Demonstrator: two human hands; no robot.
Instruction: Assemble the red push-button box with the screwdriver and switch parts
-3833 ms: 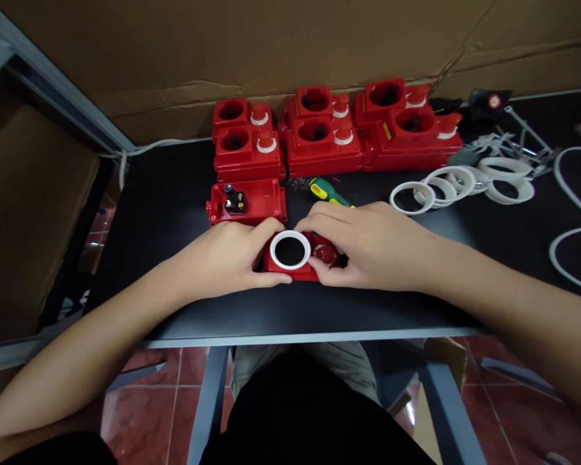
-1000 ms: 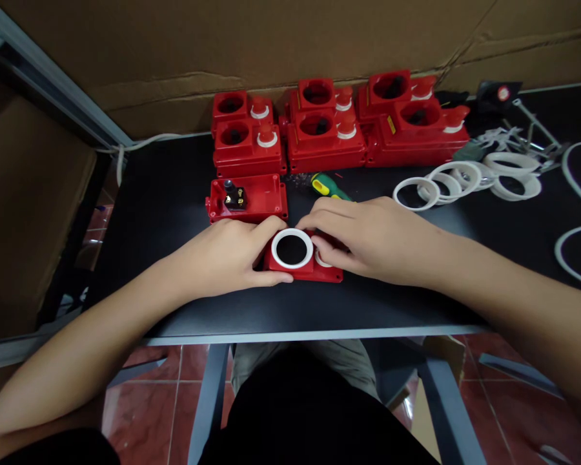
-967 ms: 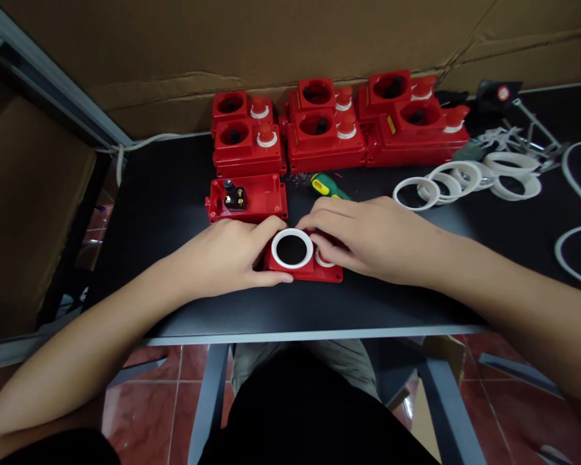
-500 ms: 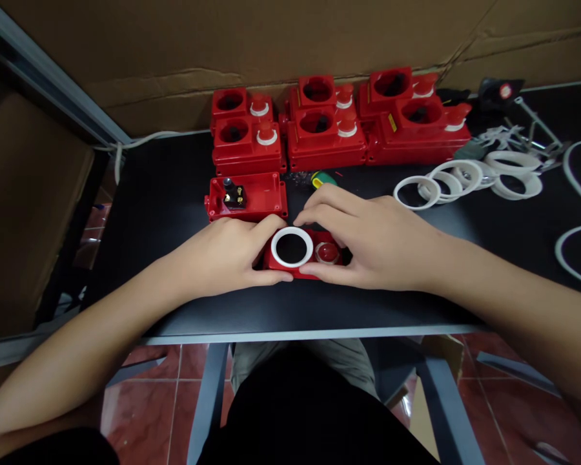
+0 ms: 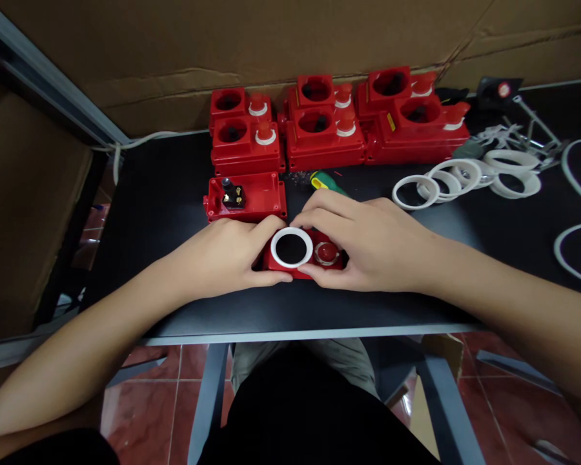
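Note:
Near the table's front edge lies a red box cover with a red round lamp lens at its right end. A white ring sits over the round dark opening on its left part. My left hand is closed round the cover's left end, its thumb along the front side and its fingers behind. My right hand arches over the lens, thumb and fingertips closed on the ring's right side, front and back. Just behind my left hand, an open red box base holds a black switch block.
Several assembled red boxes stand in rows along the cardboard wall. A green and yellow screwdriver handle lies behind my right hand. Several loose white rings, metal brackets and larger white hoops are at the right.
My right hand's fingertips and thumb have shifted slightly left around the ring. My left hand, the cover and the ring stay nearly in place.

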